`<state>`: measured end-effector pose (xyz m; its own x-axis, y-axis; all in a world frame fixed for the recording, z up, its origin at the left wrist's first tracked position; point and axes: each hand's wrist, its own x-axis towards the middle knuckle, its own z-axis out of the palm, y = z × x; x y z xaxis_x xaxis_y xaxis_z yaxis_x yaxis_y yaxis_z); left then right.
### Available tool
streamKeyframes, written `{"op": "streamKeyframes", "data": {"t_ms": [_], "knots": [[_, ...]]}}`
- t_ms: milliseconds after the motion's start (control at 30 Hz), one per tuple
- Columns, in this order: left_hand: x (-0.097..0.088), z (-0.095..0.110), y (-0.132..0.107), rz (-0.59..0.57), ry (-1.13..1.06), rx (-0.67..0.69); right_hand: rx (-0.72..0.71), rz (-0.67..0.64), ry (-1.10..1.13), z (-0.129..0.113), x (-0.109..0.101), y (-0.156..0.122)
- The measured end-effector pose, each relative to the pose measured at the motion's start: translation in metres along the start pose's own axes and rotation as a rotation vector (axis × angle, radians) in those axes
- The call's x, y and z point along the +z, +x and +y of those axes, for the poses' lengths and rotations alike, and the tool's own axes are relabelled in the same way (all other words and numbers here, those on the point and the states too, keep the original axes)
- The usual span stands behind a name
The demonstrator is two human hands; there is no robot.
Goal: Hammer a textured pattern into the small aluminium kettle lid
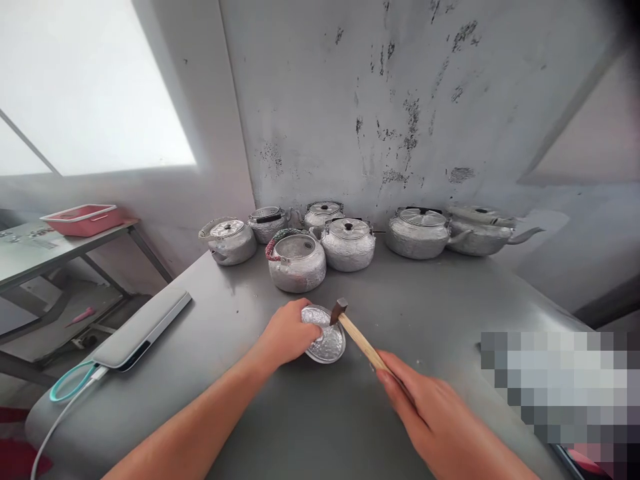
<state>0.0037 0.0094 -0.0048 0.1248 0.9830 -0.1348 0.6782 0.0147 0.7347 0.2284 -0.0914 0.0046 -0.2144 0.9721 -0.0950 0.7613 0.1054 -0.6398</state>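
Metal lid (330, 343) right in front of us, silvery and dimpled, over the grey tabletop (300, 427), just this side of the kettles! Our left hand (290, 330) has it by the left side, curled partly closed, thumb lying across the top face. Our right hand (425, 400) is wrapped round the wooden handle of a hammer (363, 342), and what a spot for that dark head: right at the lid's upper right edge (touching or just above, we can't call it from this angle).

Off to our left, a pale grey device (143, 327) lies slantwise, a white cable (65, 417) running from its near end, a teal loop (55, 393) beside it. Over on our right, a pixelated patch hides what lies there.

Beyond the lid, we meet the line-up! First comes an open-topped kettle (297, 273), its handle wrapped in red and black. Just beside it sits a black-knobbed kettle (349, 252), with a spouted kettle (234, 248) to the left and two more kettles behind. Further right, a broad kettle (417, 239) stands by a long-spouted kettle (475, 237). Away to the left, we spot a pink basket (93, 223) on a side table (50, 257). Backing it all, a scuffed grey wall (320, 113).
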Motion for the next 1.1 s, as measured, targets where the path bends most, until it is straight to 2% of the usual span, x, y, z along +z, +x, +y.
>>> {"op": "streamKeyframes", "data": {"t_ms": [233, 367, 467, 600, 733, 833, 967, 1100], "knots": [[-0.0022, 0.0062, -0.0033, 0.001, 0.015, -0.027, -0.052, 0.066, 0.019, -0.0044, -0.0023, -0.0004], [-0.0019, 0.0075, -0.0041, 0.012, 0.019, -0.023, -0.069, 0.163, 0.017, -0.0019, 0.0014, -0.002], [-0.0017, 0.0074, -0.0038, 0.009, 0.024, -0.022, -0.063, 0.129, 0.014, 0.0004, 0.0012, -0.0018], [-0.002, 0.0079, -0.0041, 0.014, 0.027, -0.021, -0.059, 0.168, -0.003, 0.0013, -0.0013, -0.0015], [-0.0019, 0.0082, -0.0046, 0.005, 0.025, -0.036, -0.067, 0.118, 0.009, -0.0014, -0.0011, -0.0023], [-0.0017, 0.0077, -0.0045, 0.006, 0.022, -0.022, -0.061, 0.172, 0.01, -0.0034, 0.0005, -0.0026], [-0.0014, 0.0079, -0.0045, 0.012, 0.03, -0.028, -0.064, 0.135, 0.018, -0.0031, 0.0012, -0.002], [-0.0016, 0.0089, -0.0045, 0.014, 0.026, -0.041, -0.078, 0.207, -0.005, 0.0, 0.0012, -0.0024]]}}
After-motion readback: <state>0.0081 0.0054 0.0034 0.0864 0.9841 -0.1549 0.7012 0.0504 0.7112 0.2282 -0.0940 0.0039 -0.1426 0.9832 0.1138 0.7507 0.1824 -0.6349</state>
